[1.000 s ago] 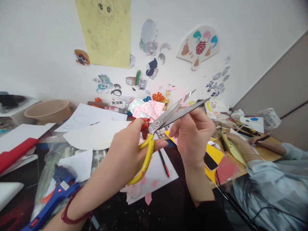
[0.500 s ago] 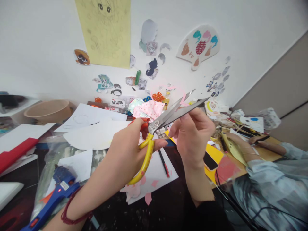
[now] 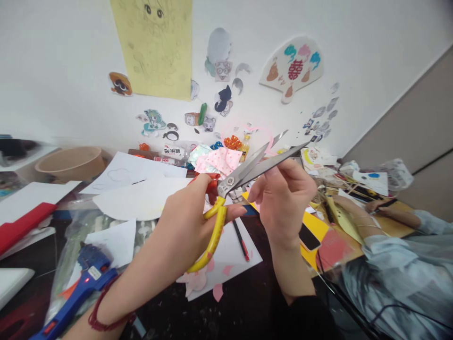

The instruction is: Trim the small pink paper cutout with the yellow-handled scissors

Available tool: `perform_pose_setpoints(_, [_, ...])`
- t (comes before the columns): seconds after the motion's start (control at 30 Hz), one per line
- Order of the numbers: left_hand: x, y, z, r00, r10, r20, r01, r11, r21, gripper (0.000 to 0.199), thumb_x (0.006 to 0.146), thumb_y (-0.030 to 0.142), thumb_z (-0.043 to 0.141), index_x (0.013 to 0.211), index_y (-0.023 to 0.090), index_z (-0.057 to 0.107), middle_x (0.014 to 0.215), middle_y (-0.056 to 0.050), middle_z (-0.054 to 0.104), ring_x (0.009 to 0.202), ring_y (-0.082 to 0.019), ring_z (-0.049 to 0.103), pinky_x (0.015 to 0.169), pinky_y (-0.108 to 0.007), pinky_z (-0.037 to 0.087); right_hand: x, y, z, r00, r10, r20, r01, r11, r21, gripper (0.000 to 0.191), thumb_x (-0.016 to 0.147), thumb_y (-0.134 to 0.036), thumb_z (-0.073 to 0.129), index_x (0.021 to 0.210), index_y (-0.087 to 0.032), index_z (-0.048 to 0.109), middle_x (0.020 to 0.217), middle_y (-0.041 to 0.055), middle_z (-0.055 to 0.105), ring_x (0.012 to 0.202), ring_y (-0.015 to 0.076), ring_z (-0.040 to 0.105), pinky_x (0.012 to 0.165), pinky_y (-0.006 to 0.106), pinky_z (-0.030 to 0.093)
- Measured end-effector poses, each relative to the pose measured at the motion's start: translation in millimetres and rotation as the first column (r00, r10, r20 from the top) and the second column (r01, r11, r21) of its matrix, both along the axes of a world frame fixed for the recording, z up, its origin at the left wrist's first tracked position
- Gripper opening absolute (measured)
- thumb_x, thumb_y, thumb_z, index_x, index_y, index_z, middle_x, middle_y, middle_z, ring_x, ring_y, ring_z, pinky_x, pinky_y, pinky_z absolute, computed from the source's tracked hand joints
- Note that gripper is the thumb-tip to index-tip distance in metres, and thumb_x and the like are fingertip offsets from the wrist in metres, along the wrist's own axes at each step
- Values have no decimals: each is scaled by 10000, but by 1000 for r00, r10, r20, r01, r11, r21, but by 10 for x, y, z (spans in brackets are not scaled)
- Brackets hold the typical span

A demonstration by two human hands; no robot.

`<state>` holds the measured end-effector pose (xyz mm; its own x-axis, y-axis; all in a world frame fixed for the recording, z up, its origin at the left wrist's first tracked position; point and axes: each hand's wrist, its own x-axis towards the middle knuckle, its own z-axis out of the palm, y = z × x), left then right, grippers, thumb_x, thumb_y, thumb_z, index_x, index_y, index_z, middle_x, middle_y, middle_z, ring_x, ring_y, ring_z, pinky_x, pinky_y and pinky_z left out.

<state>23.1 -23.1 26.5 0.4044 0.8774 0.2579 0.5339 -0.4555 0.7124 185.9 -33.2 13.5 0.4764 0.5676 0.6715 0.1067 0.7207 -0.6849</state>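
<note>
On the dark table point(image 3: 244, 307), below centre, lies a white sheet point(image 3: 254, 248). In the middle of the frame, the left hand point(image 3: 189, 212) is curled into the handles of long scissors point(image 3: 230, 181), whose blades stand apart and point to the upper right. The right hand point(image 3: 286, 200), right of centre, has its fingertips gathered at the lower blade; whether they pinch something, I cannot tell. Between the blades shows a thin pink strip point(image 3: 271, 142), so the step appears to be cutting. A next cut probably calls for steady support and fingers away from the edges.
</note>
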Motion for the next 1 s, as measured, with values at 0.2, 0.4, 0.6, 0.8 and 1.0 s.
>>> perform_pose_setpoints(0.2, [-7, -11, 4, 1000, 2, 6, -2, 1000, 2, 396, 806, 585, 604, 783, 237, 416, 632, 50, 518, 540, -146, 445, 545, -290, 348, 2, 3, -3, 1000, 19, -5, -19, 1000, 12, 105, 818, -307, 744, 786, -223, 690, 428, -91, 571, 321, 87, 542, 303, 196, 368])
perform_pose_setpoints(0.4, [1, -2, 6, 1000, 5, 2, -5, 1000, 16, 401, 796, 586, 613, 776, 234, 421, 621, 52, 501, 525, -137, 421, 531, -283, 338, 17, -3, 9, 1000, 19, 4, -19, 1000, 11, 104, 809, -308, 753, 781, -224, 698, 435, -87, 569, 329, 87, 544, 306, 200, 361])
perform_pose_setpoints(0.6, [-16, -4, -1, 1000, 15, 4, -15, 1000, -8, 417, 787, 614, 610, 784, 240, 426, 565, 73, 436, 493, -130, 380, 480, -267, 316, 37, -21, 24, 1000, 22, 21, -21, 1000, -18, 93, 813, -297, 745, 777, -229, 692, 465, -87, 578, 349, 88, 556, 322, 205, 363])
perform_pose_setpoints(0.8, [-10, 4, -2, 1000, 20, -6, -20, 1000, 23, 407, 791, 600, 618, 785, 237, 435, 587, 71, 432, 515, -131, 384, 495, -270, 321, 63, 10, 18, 999, 48, 9, -49, 999, 15, 96, 799, -278, 758, 744, -224, 700, 457, -80, 567, 353, 87, 544, 334, 211, 347])
perform_pose_setpoints(1.0, [-15, -16, 5, 1000, 17, 9, -17, 1000, -9, 388, 785, 571, 630, 782, 241, 425, 572, 77, 393, 493, -126, 365, 479, -263, 288, 72, 24, 17, 999, 12, 30, -13, 1000, 22, 104, 788, -291, 761, 744, -222, 697, 488, -77, 574, 354, 77, 525, 335, 211, 349])
